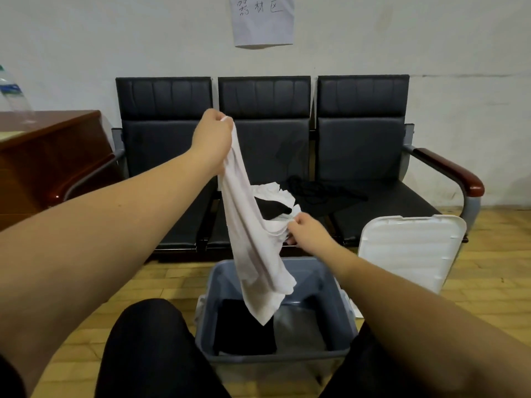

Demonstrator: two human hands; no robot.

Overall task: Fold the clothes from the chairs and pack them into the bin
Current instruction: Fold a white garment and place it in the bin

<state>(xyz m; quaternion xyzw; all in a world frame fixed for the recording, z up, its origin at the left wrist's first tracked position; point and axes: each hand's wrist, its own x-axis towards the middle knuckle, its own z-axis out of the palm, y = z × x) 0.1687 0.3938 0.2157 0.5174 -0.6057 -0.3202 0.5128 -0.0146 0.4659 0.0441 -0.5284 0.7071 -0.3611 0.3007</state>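
Left hand raised, fingers curled tight round the top edge of a white garment. Right hand lower and to the right, pinching a bunched edge of the same cloth near its middle. Garment hangs slack between the two grips; loose lower corner dangles past the near-back rim and into the mouth of the grey bin.

Bin sits on the wood floor between the person's knees, lid off. Inside: a folded black piece on the left, a folded grey piece on the right, side by side. Hanging cloth tip is over the seam between them, whether touching cannot be told.

White lid leans upright just right of the bin, against the front of the chairs.

Behind the right hand, on the middle seat: a white and black bundle, and a black garment spread toward the right seat. Left seat bare.

Wooden desk far left, well apart from the arms. Paper sign on the wall above.
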